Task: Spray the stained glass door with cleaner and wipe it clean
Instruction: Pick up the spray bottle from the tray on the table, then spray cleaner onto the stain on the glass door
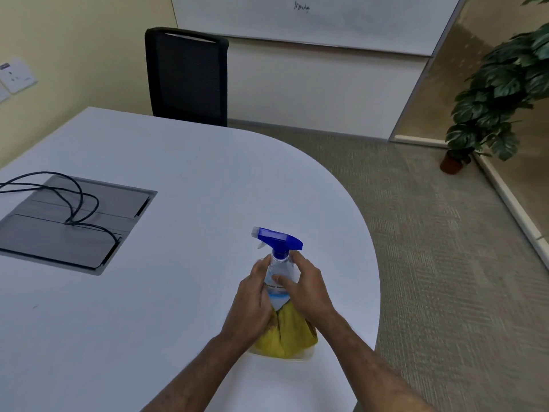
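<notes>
I've got a white rounded table (148, 150), black mesh chair (187, 78) behind it, whiteboard (326, 25) beyond, potted plant (499, 93) on beige carpet (430, 233).

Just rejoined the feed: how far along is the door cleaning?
Nothing looks done yet: cleaner and cloth are still at the white table. In hand: left hand and right hand both grip the spray bottle, with the yellow cloth at its base. Left: carrying both to the glass, spraying, wiping.

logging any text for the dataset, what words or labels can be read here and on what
"Monday", or close to it: handwritten on the whiteboard.
Label on the spray bottle: dark print, too blurred to read.
Markings on the wall socket plate: too small to read.
</notes>
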### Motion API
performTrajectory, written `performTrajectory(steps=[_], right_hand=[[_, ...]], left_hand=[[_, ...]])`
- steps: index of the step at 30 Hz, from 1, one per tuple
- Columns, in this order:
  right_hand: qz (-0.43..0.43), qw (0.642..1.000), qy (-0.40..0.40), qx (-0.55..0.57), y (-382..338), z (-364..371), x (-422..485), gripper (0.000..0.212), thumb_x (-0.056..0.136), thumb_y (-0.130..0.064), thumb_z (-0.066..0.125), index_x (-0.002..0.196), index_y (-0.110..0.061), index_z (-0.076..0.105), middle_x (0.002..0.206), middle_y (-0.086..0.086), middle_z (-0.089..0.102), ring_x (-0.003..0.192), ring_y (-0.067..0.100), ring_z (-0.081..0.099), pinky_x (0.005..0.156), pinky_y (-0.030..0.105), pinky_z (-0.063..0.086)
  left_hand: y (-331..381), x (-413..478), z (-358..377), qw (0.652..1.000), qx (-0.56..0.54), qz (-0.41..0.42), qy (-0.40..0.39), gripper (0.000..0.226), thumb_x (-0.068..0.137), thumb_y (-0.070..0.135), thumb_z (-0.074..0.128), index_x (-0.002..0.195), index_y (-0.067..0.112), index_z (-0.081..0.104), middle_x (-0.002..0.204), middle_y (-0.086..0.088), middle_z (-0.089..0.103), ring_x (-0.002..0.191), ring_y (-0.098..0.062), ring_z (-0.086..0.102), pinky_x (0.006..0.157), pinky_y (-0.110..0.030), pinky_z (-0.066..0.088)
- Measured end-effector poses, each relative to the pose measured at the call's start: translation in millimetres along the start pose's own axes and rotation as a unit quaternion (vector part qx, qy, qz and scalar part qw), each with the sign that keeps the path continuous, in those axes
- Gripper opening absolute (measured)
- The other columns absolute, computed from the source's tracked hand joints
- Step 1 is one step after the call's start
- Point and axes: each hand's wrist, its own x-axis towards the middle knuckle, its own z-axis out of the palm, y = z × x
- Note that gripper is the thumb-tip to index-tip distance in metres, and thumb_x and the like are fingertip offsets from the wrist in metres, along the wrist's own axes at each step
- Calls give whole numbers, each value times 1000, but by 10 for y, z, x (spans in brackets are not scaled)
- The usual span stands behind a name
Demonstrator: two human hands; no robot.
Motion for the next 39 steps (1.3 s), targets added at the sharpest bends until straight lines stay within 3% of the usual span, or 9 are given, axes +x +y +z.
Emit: performTrajectory(steps=[4, 7, 10, 12, 16, 21, 26, 35, 39], right_hand=[[-3, 999, 23, 25, -145, -30, -88, 43, 92, -28, 75, 129, -32, 53, 121, -14, 61, 105, 5, 59, 78, 1, 39], [-16, 999, 40, 31, -323, -110, -197, 46, 90, -29, 76, 130, -31, 54, 122, -15, 61, 108, 4, 57, 83, 3, 39], [-32, 997, 63, 37, -522, -209, -327, 51, 89, -30, 78, 135, -24, 57, 131, -10, 65, 115, 7, 58, 92, 12, 42], [-42, 995, 83, 41, -671, -288, -433, 54, 89, -32, 77, 138, -22, 57, 135, -7, 66, 119, 9, 60, 92, 11, 42], [-62, 990, 119, 48, -995, -526, -709, 52, 90, -34, 76, 137, -23, 56, 134, -8, 66, 123, 11, 60, 90, 8, 40], [-97, 979, 177, 32, -1312, -923, -1129, 42, 93, -33, 73, 132, -26, 59, 124, -11, 69, 114, 7, 63, 85, 8, 45], [-105, 958, 261, 48, -1379, -1381, -1635, 29, 92, -33, 70, 119, -34, 63, 108, -14, 71, 103, 7, 68, 85, 36, 61], [-74, 905, 418, 27, -1090, -2510, -2891, 38, 81, -44, 74, 116, -36, 64, 104, -13, 72, 95, 7, 70, 80, 41, 60], [-47, 876, 479, -4, -814, -3113, -3563, 43, 81, -41, 77, 122, -32, 65, 107, -13, 70, 98, 6, 67, 81, 35, 57]], left_hand=[[115, -55, -27, 1000, 4, -3, 19, 44, 107, 11, 42, 148, 29, 38, 137, 7, 61, 111, 2, 65, 91, -2, 48], [304, -129, -70, 999, -18, 9, 35, 44, 107, 9, 42, 141, 36, 38, 130, 21, 58, 108, 21, 61, 86, -1, 48], [491, -193, -114, 998, -31, 33, 51, 44, 107, 14, 44, 139, 43, 36, 136, 20, 56, 116, 4, 65, 102, -14, 50], [617, -228, -147, 997, -31, 48, 48, 41, 106, 22, 43, 141, 42, 36, 142, 11, 57, 123, -8, 63, 102, -11, 47], [1039, -359, -248, 995, -42, 89, 21, 48, 95, 44, 39, 143, 46, 34, 140, 22, 51, 118, 8, 57, 87, 5, 41], [1628, -613, -261, 988, -58, 141, 0, 49, 100, 43, 45, 148, 41, 39, 127, 41, 53, 110, 16, 61, 83, 0, 47], [2249, -986, -36, 975, -82, 202, -43, 35, 106, 18, 50, 133, 39, 46, 97, 63, 54, 99, 31, 57, 74, 5, 44], [3167, -1845, 1011, 942, -96, 283, -154, 38, 99, 16, 64, 132, 33, 56, 97, 53, 64, 97, 26, 62, 79, 2, 44], [3518, -2335, 1685, 930, -113, 299, -184, 38, 96, 24, 71, 132, 29, 64, 116, 24, 73, 110, 4, 68, 94, -20, 54]])
